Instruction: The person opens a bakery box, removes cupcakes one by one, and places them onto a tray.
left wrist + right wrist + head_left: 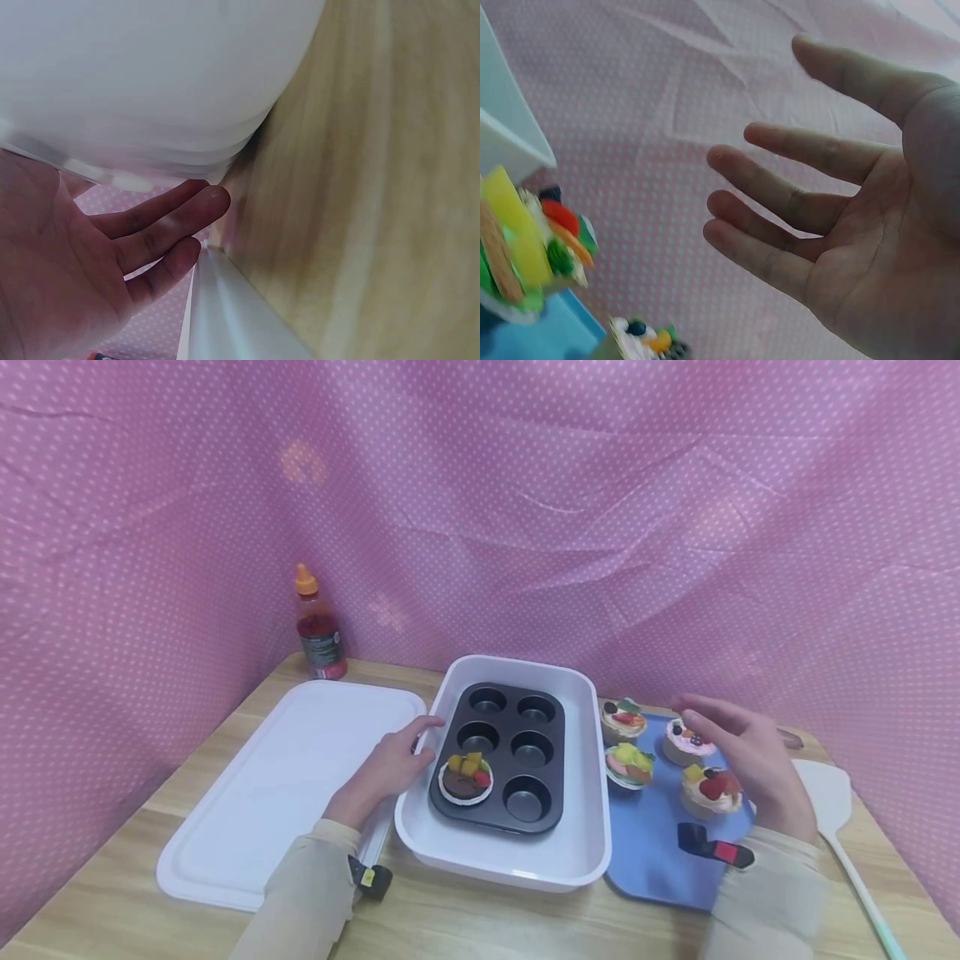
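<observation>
My left hand is at the left rim of a white rectangular tub. In the left wrist view its fingers extend beside the tub's outer wall, gripping nothing. Inside the tub lies a dark muffin tin; a chocolate cupcake topped with fruit sits in its near-left cup. Over the blue tray on the right hovers my right hand, its fingers spread and holding nothing. Closest to it are a pink-frosted cupcake and a cream cupcake with strawberry.
Two more fruit cupcakes, one at the back and one with yellow topping, stand along the tray's left side. A pale spatula lies at the far right. Left of the tub are a white lid-like board and a sauce bottle.
</observation>
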A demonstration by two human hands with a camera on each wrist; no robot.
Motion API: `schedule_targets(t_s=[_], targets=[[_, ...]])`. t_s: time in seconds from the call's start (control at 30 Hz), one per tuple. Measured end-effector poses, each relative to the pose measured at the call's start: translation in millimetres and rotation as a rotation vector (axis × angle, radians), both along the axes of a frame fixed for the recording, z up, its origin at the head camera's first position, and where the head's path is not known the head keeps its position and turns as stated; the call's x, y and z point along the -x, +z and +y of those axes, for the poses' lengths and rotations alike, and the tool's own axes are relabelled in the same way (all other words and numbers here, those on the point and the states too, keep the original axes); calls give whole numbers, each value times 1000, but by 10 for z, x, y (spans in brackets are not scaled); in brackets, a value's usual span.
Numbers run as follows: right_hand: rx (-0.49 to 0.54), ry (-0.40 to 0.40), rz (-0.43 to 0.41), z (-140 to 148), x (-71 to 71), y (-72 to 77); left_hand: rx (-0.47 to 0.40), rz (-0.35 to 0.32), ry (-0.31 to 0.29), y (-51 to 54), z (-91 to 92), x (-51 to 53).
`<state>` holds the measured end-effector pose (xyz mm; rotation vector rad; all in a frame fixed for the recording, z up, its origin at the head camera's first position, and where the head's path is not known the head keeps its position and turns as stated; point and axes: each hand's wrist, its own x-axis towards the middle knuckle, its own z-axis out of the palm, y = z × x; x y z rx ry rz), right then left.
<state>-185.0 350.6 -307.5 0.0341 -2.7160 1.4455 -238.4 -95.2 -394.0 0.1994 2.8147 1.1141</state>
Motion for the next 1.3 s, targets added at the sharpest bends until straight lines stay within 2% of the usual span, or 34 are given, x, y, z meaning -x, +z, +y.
schedule_targets(t_s=[0.3, 0.7, 0.8, 1.0, 1.17, 1.3], targets=[[-85, 23, 98, -341, 64, 85, -3, 9, -1, 14, 9, -19], [43, -14, 262, -785, 174, 128, 17, 10, 5, 18, 13, -6], [82, 1, 257, -873, 188, 131, 21, 9, 8, 18, 12, 1], [93, 26, 240, -1034, 212, 119, 19, -9, 17, 24, 14, 4], [97, 72, 268, -1150, 230, 95, 19, -6, 13, 25, 9, 7], [122, 116, 249, -1229, 243, 72, 16, 4, 6, 25, 6, 9]])
